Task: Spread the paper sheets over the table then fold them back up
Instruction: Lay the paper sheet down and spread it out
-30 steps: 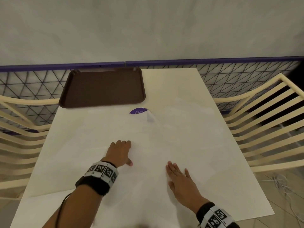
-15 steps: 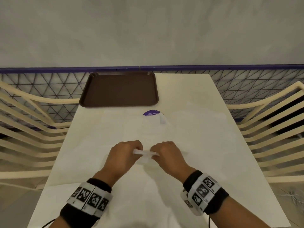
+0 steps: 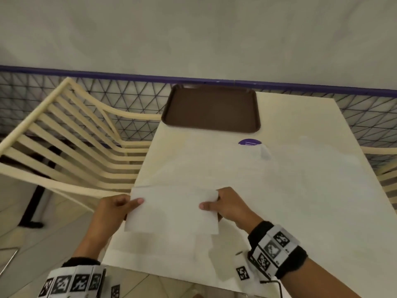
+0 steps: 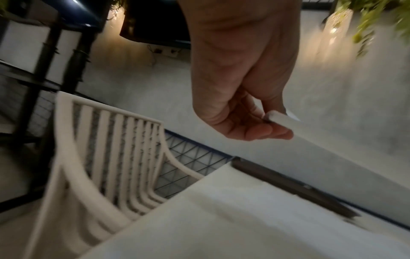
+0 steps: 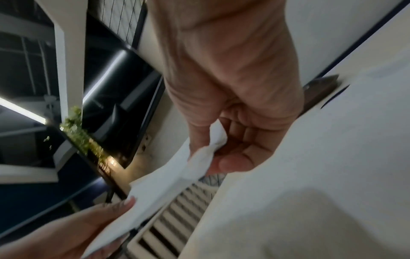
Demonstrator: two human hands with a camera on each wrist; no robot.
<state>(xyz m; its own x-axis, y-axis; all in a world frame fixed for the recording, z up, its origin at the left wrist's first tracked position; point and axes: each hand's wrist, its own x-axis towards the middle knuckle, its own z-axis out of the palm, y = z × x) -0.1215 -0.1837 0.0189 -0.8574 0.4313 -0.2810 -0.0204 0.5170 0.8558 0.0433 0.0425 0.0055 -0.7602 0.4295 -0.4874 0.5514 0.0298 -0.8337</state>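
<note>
A white paper sheet hangs stretched between my two hands, lifted above the table's left front part. My left hand pinches its left edge, thumb on top; the left wrist view shows that edge caught between thumb and fingers. My right hand pinches the right edge, and in the right wrist view the sheet crumples slightly at the fingers of my right hand. Other pale sheets lie spread flat over the cream table, their edges hard to make out.
A brown tray sits at the table's far edge. A purple round sticker lies beside a turned-up paper corner. Cream slatted chairs stand on both sides. A wire mesh fence runs behind the table.
Both hands lay flat on the spread paper, then met at the middle and pinched a sheet. Now they have drawn apart to the left, holding the sheet raised and unfolded wide.
</note>
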